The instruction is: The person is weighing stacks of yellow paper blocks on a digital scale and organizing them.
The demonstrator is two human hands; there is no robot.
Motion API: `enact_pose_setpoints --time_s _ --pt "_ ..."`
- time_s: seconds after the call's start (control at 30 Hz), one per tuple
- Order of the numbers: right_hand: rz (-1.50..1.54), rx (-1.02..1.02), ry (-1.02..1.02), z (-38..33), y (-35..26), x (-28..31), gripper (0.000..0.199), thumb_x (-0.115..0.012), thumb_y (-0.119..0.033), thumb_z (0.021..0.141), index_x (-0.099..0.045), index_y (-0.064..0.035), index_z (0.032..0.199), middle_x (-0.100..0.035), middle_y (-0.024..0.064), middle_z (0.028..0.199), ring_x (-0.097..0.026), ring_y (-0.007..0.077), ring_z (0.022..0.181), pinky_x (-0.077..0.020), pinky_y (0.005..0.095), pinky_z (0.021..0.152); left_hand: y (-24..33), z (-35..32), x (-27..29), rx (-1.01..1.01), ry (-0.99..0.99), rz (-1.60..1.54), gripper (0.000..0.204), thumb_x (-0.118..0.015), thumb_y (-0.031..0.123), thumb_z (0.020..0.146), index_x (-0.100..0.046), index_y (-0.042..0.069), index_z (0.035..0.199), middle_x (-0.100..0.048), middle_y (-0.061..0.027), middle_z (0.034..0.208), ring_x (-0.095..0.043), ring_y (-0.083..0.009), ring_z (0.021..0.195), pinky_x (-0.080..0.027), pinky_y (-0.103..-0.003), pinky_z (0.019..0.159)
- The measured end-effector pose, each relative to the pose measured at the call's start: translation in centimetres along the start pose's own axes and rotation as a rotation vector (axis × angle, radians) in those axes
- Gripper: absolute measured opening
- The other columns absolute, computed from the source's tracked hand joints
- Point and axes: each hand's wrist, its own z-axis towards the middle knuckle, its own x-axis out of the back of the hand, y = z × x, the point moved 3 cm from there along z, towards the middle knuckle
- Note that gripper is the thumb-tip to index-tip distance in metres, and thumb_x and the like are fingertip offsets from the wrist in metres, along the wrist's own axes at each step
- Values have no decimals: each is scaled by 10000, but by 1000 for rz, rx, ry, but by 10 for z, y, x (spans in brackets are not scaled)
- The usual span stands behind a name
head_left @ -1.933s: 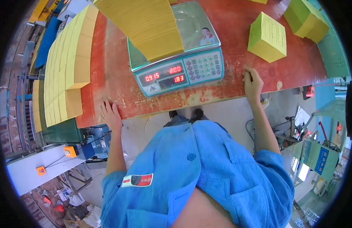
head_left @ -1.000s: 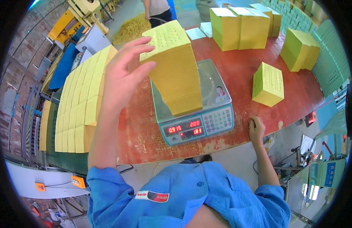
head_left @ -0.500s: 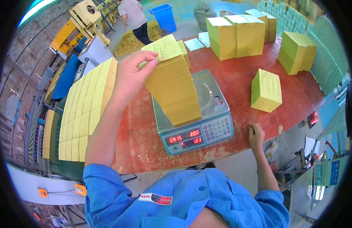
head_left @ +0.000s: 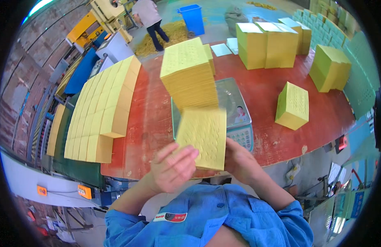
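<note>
Holding: one embossed yellow paper sheaf (head_left: 203, 136), left hand (head_left: 174, 168) gripping its lower left, right hand (head_left: 242, 162) alongside, grip hidden; before keypad scale (head_left: 230, 101). Possible fault: fanning apart through uneven pressure.

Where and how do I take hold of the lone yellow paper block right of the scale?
Probably clasp the yellow paper block by its left and right sides, coming down from above. It sits on the red table apart from its neighbors, and its embossed top shows no handle. Its right side face is hidden here.
</note>
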Motion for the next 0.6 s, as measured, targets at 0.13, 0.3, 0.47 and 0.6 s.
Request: enact_pose_setpoints --time_s 0.13,0.3,0.47,0.6 --pt "-12 -217 -23 36 27 -35 532 -441 -57 959 -289 -63 1469 -503 142 1346 -580 269 1164 -556 420 903 15 -51 -6 131 -36 -35 175 -700 79 796 -600 61 938 -611 -109 1227 -593 -283 1115 -457 -471 984" --pt "-102 -335 -51 74 75 -52 551 -401 61 918 -334 -57 1452 -517 125 1325 -562 217 1171 -556 346 897 0 -128 -1 878 295 -75 401 -641 115 873 -545 9 1248 -567 -164 1291 -574 -313 1159 -453 -491 987" --pt "-233 -301 -146 129 123 -61 554 -411 56 920 -316 -24 1460 -527 114 1312 -541 196 1180 -498 331 948 -37 -216 -39 1674 861 -1461 460 -578 190 942 -467 -2 1345 -558 -155 1310 -579 -295 1153 -481 -433 950" --pt "-493 -393 -193 151 122 -70 563 -452 15 934 -291 -7 1473 -533 113 1304 -512 196 1206 -440 328 990 -61 -246 -60 1926 689 -1727 402 -571 171 941 -515 4 1303 -618 -122 1213 -621 -209 1064 -508 -354 885"
